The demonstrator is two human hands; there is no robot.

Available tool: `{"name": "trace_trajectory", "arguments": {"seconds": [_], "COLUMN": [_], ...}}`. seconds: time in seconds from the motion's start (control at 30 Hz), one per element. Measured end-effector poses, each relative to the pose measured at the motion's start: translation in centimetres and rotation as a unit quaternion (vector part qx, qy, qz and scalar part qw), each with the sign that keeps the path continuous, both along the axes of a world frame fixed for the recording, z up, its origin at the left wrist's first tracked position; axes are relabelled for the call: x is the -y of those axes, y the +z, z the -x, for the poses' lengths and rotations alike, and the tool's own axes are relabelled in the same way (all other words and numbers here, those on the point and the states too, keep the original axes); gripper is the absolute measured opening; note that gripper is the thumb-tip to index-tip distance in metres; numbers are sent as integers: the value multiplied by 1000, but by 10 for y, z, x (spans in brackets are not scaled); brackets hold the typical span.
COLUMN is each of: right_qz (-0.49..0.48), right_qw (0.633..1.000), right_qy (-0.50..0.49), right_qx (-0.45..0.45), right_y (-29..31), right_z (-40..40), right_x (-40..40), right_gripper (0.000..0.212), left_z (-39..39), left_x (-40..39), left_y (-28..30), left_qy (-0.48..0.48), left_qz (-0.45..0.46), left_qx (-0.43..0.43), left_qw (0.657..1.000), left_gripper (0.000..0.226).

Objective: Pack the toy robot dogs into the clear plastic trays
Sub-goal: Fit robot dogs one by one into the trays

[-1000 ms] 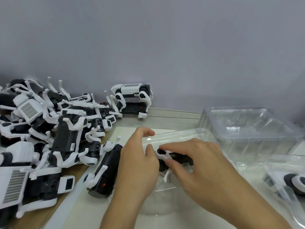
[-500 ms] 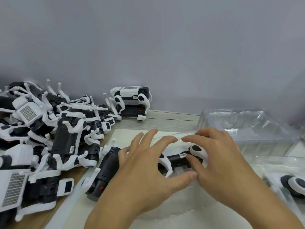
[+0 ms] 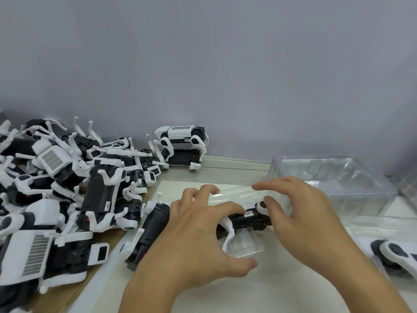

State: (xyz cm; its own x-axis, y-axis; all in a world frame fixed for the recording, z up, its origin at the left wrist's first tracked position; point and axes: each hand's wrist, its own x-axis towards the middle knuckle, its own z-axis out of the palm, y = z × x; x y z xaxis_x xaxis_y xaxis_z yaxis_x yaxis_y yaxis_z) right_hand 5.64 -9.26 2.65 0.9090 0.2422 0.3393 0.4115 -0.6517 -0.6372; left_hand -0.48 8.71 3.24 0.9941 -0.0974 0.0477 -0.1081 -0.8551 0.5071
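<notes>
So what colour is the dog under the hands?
The dog is black-bodied with white legs, seen in the head view.

A black-and-white toy robot dog (image 3: 244,220) lies on its side in the clear plastic tray (image 3: 246,247) in the middle of the surface, white legs folded, a small label on its dark body. Beside it on the left lies another dog (image 3: 151,231), belly up and mostly black. A big pile of dogs (image 3: 67,188) sprawls at left, legs in the air. Behind at right stands a stack of clear trays (image 3: 334,184); how many is hard to tell. At the right edge, one more dog (image 3: 394,256) lies in a tray.
</notes>
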Motion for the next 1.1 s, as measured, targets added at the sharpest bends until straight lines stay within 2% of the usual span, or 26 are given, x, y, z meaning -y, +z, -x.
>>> {"name": "trace_trajectory", "arguments": {"seconds": [0.13, 0.27, 0.43, 0.6, 0.97, 1.03, 1.1], "right_qz": [-135, -288, -395, -393, -382, -347, -262], "right_qw": [987, 945, 914, 919, 923, 935, 955], "right_qy": [-58, -114, -83, -40, -43, -58, -86], "right_qx": [57, 105, 42, 8, 21, 43, 110], "right_y": [7, 17, 21, 19, 19, 19, 19], "right_z": [-2, 1, 5, 7, 5, 5, 7], "right_x": [5, 6, 6, 2, 4, 3, -1], "right_gripper": [28, 23, 33, 39, 37, 37, 39], "left_z": [1, 1, -4, -8, -9, -9, -9], "left_x": [-1, -2, 4, 9, 14, 13, 13], "left_y": [9, 16, 16, 12, 10, 9, 9], "left_qy": [-4, 3, 32, 40, 48, 51, 54], "left_qz": [-5, -6, -31, -38, -38, -47, -62], "left_qx": [32, 124, 292, 340, 347, 345, 339], "left_qw": [999, 992, 955, 939, 936, 936, 937], "left_gripper": [75, 78, 70, 68, 64, 65, 66]}}
